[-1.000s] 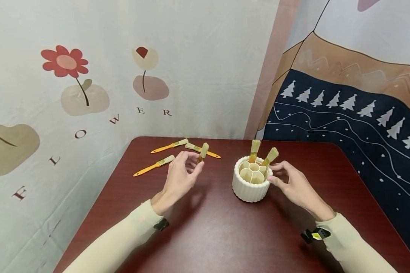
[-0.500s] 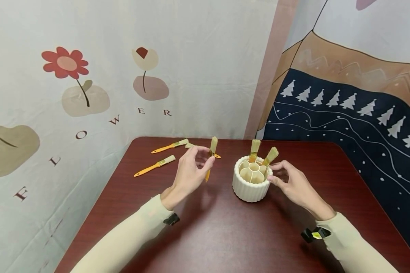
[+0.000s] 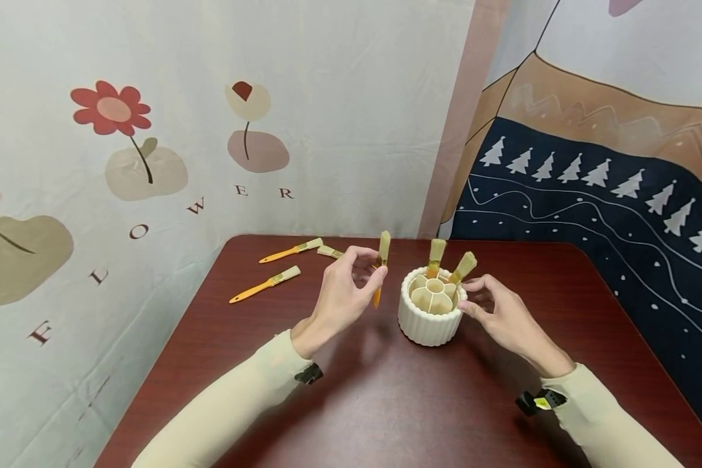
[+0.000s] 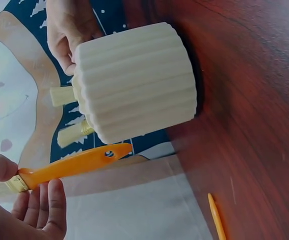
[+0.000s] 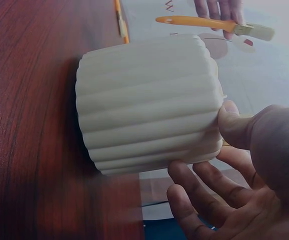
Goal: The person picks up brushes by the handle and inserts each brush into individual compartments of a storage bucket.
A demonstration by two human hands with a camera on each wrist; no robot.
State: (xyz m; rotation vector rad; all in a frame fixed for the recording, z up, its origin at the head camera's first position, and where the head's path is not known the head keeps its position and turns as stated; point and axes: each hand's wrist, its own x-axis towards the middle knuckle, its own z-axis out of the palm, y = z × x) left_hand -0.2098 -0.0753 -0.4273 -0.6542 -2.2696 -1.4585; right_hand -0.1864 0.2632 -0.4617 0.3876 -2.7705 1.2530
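My left hand (image 3: pixel 348 289) pinches a paintbrush (image 4: pixel 74 166) with an orange handle, near its metal ferrule. The brush is held bristles up, its handle end pointing down, just left of a white ribbed round holder (image 3: pixel 428 328) and apart from it. Petal-shaped compartments divide the holder's inside. Two paintbrushes stand in it, one at the back (image 3: pixel 437 255) and one leaning right (image 3: pixel 463 267), bristles up. My right hand (image 3: pixel 506 318) holds the holder's right side at the rim, thumb and fingers on the wall, as the right wrist view shows.
On the dark red table (image 3: pixel 374 409), two more brushes lie at the left, a nearer one (image 3: pixel 263 286) and a farther one (image 3: pixel 289 251). Another brush (image 3: pixel 330 251) lies partly hidden behind my left hand. Printed cloths (image 3: pixel 351 130) hang behind the table.
My left hand has moved right with its paintbrush, closer to the holder, and the brush has become more upright with more of its handle showing. My right hand and the holder have stayed put.
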